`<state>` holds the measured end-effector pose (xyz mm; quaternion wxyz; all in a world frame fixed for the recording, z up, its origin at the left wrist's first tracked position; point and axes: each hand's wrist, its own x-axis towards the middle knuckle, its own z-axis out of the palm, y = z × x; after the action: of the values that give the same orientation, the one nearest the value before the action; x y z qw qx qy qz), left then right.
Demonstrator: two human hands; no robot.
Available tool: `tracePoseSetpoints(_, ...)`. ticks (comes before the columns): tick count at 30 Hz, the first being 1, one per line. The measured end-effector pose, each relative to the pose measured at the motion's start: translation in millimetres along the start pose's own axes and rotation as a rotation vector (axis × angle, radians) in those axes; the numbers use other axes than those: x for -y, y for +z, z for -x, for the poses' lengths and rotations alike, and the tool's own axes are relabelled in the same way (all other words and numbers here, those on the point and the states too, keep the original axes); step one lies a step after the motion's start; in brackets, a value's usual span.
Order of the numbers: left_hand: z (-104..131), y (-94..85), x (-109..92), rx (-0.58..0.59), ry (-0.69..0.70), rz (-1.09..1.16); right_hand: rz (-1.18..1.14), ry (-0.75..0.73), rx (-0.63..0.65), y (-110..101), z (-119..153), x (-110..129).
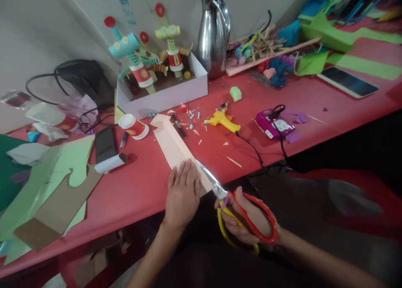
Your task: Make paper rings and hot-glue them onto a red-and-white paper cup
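Note:
Flat on a folded strip of pale peach paper [171,141] lies my left hand [184,191], its fingers stretched out and pressing the strip to the table. My right hand [248,221] is wrapped round the handles of a pair of scissors [216,185], one handle red and one yellow. The scissor blades lie along the right edge of the paper strip, close to my left fingertips. Whether the blades have paper between them I cannot tell. A black marker [179,125] rests beside the strip's far end.
Paper scraps surround a yellow hot glue gun [223,121]; its cord runs toward a purple power strip [274,124]. A white box [163,98] holds paper-cup figures. Behind stands a steel jug [212,36]. A paper cup [134,127], phone [106,143] and cardboard [53,208] lie left on the red table [132,195].

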<state>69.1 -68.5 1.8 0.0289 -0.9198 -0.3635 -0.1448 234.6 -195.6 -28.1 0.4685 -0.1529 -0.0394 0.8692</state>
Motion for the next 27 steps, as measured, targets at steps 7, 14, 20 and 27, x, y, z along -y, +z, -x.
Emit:
tracePoseSetpoints(7,0.2,2.2,1.0,-0.016,-0.024,-0.003,0.028,-0.032,-0.031,12.3,-8.8,3.4)
tracePoseSetpoints(14,1.7,-0.6,0.6,-0.008,-0.003,0.019,0.054,0.03,-0.038,-0.7,-3.2,0.9)
tracePoseSetpoints(20,0.6,-7.9,3.9,0.027,-0.014,0.052,0.131,-0.028,-0.128,12.0,-0.1,7.5)
tracePoseSetpoints(27,-25.2,-11.7,15.8,0.056,-0.091,-0.009,0.131,-0.04,-0.116,12.9,-0.4,4.0)
